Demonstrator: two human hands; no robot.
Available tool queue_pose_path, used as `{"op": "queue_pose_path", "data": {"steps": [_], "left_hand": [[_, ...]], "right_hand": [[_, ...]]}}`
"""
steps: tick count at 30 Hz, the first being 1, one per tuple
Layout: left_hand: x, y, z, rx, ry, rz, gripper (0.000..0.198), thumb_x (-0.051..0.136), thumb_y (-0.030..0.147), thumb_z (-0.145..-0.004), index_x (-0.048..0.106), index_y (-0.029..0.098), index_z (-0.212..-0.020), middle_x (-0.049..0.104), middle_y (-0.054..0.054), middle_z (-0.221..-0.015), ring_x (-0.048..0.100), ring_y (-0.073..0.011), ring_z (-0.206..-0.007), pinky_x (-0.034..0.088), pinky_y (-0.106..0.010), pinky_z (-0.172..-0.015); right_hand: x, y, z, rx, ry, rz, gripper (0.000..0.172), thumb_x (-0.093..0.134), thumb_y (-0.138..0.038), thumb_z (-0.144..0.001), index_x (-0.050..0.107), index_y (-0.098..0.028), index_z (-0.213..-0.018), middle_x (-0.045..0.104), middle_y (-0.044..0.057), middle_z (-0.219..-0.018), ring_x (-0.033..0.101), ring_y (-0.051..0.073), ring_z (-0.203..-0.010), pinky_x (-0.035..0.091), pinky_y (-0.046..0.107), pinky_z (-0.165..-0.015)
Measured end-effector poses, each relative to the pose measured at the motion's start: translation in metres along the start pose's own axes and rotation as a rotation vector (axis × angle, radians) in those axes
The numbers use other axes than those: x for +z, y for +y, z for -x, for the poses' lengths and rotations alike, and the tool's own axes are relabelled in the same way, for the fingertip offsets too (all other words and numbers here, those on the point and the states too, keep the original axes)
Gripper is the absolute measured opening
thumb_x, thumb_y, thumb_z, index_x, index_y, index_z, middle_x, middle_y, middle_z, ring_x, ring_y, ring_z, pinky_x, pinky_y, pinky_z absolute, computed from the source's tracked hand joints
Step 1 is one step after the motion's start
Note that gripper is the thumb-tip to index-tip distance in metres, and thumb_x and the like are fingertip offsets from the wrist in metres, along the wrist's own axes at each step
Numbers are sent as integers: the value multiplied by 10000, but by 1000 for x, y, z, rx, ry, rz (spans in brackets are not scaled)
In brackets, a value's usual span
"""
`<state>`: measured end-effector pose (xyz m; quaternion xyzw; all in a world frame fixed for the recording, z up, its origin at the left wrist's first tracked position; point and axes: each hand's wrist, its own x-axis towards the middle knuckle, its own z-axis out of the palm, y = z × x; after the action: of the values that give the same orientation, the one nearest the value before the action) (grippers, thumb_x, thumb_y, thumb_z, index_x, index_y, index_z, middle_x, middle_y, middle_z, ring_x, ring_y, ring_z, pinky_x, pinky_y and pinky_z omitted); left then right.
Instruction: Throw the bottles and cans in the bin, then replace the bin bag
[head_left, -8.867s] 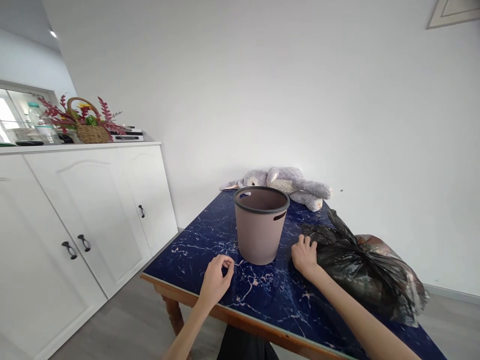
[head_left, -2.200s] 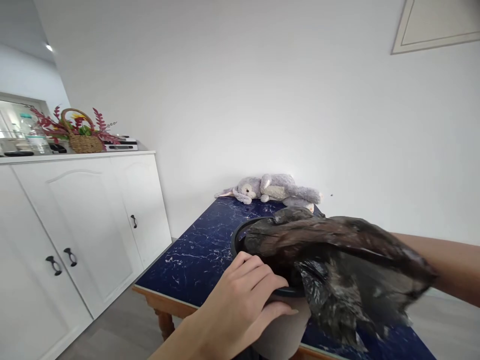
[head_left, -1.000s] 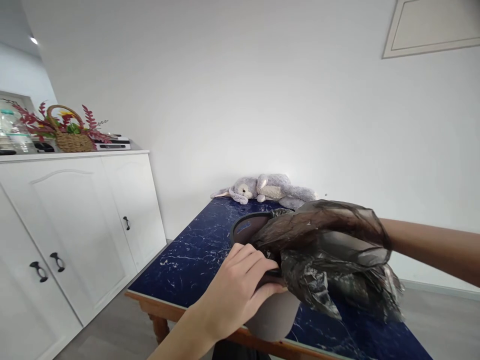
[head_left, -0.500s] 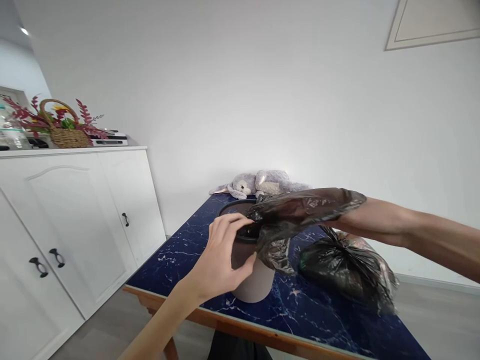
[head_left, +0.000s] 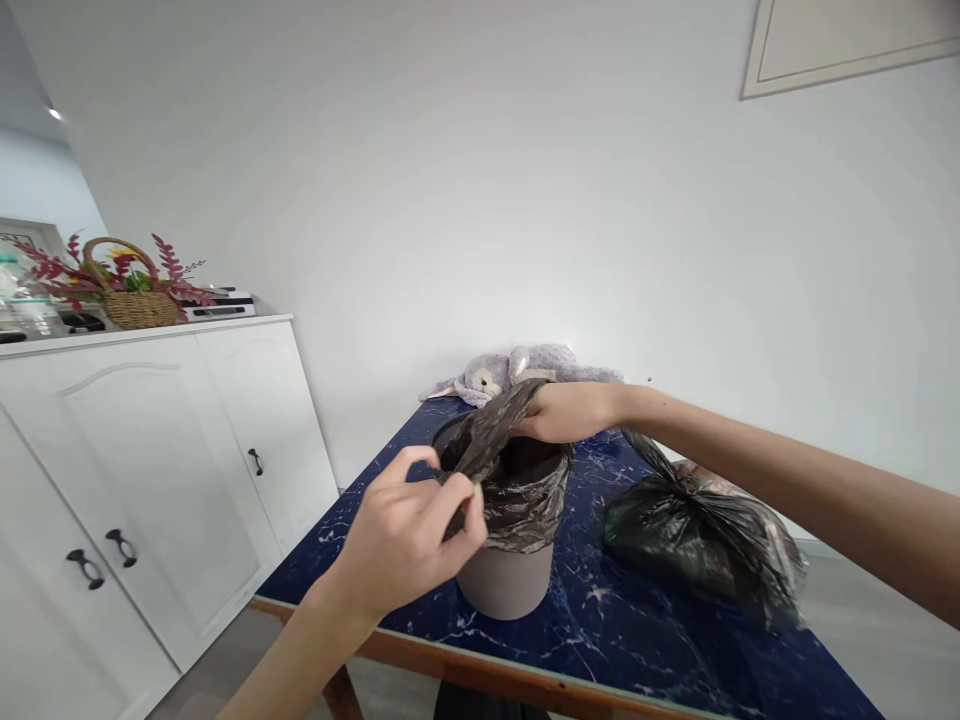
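Note:
A grey bin stands upright on a blue marble-patterned table. Thin black plastic bag hangs over the bin's rim at the front and right. At the left of the rim, my left hand pinches the bag's edge between thumb and fingers. My right hand is above the far side of the bin, its fingers closed on a raised fold of the same bag and partly hidden by it. A full, knotted black bag lies to the right of the bin.
A plush rabbit lies at the table's back edge by the wall. To the left stands a white cabinet with a flower basket and plastic bottles on top.
My right hand has moved left to the bin and come partly out of the bag. The bag now drapes over the front of the rim. My left fingers have closed on its edge.

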<state>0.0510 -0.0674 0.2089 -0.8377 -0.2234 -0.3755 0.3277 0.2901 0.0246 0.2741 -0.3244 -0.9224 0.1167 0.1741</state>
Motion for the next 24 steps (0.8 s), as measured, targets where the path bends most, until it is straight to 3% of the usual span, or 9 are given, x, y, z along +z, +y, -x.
{"op": "queue_pose_path", "data": {"steps": [2, 4, 7, 9, 11, 13, 16, 20, 24], "left_hand": [[-6, -6, 11, -118, 0, -64, 202, 613, 107, -948, 550, 220, -792, 341, 129, -505, 320, -85, -428, 531, -386, -858], [-9, -6, 13, -267, 9, -98, 128, 658, 229, -951, 564, 218, -865, 422, 102, -573, 445, -114, -493, 523, -419, -876], [-7, 2, 0, -426, -12, -70, 366, 734, 455, -889, 590, 193, -1101, 654, -52, -917, 653, -252, -868, 514, -451, -888], [-1, 4, -10, -425, -64, -17, 316, 713, 429, -903, 615, 214, -1113, 691, -88, -1074, 650, -294, -1036, 488, -458, -939], [5, -2, -14, -472, -101, 76, 71, 629, 299, -940, 638, 239, -978, 720, -42, -985, 662, -255, -960, 478, -416, -913], [9, -13, -10, -645, -107, 214, 109, 557, 251, -952, 599, 239, -852, 679, 6, -782, 624, -198, -740, 465, -327, -735], [15, -37, 5, -968, -53, 460, 217, 552, 356, -960, 524, 236, -781, 521, 56, -597, 466, -140, -527, 334, -254, -532], [31, -71, 24, -1267, -5, 871, 289, 733, 472, -841, 555, 248, -886, 494, 99, -542, 421, -116, -451, 271, -216, -467], [61, -95, 39, -1403, 95, 1070, 382, 842, 500, -717, 599, 210, -769, 624, 50, -634, 549, -120, -537, 358, -208, -502]], "right_hand": [[1, 7, 6, 51, -19, 19, 333, 565, -413, -967, 821, -243, -1093, 809, 69, -1064, 732, 283, -972, 602, 420, -878], [3, 8, 11, 83, 12, 23, 354, 542, -429, -987, 810, -228, -1101, 803, 76, -1069, 728, 279, -955, 598, 423, -867], [7, 2, 10, 35, 37, -20, 341, 554, -422, -988, 802, -210, -1089, 798, 73, -1081, 716, 265, -986, 583, 415, -942], [7, -3, 7, -46, 15, -59, 331, 564, -419, -988, 800, -221, -1108, 793, 61, -1125, 703, 262, -1060, 564, 401, -1004], [3, -3, 5, -71, -41, -99, 362, 570, -462, -994, 791, -241, -1176, 789, 51, -1174, 703, 265, -1104, 565, 396, -1018], [-2, 5, 6, -44, -98, -139, 421, 571, -518, -1000, 771, -252, -1258, 779, 49, -1231, 710, 270, -1129, 572, 402, -1021], [-6, 30, 9, -26, -70, -205, 482, 573, -565, -1004, 730, -264, -1347, 728, 50, -1360, 679, 277, -1231, 548, 422, -1084], [10, 64, 4, 27, 84, -291, 563, 587, -626, -986, 672, -282, -1423, 652, 66, -1476, 602, 307, -1353, 469, 503, -1183], [40, 81, -11, 127, 179, -547, 647, 609, -698, -947, 668, -254, -1414, 577, 80, -1561, 490, 320, -1472, 284, 544, -1295]]}}
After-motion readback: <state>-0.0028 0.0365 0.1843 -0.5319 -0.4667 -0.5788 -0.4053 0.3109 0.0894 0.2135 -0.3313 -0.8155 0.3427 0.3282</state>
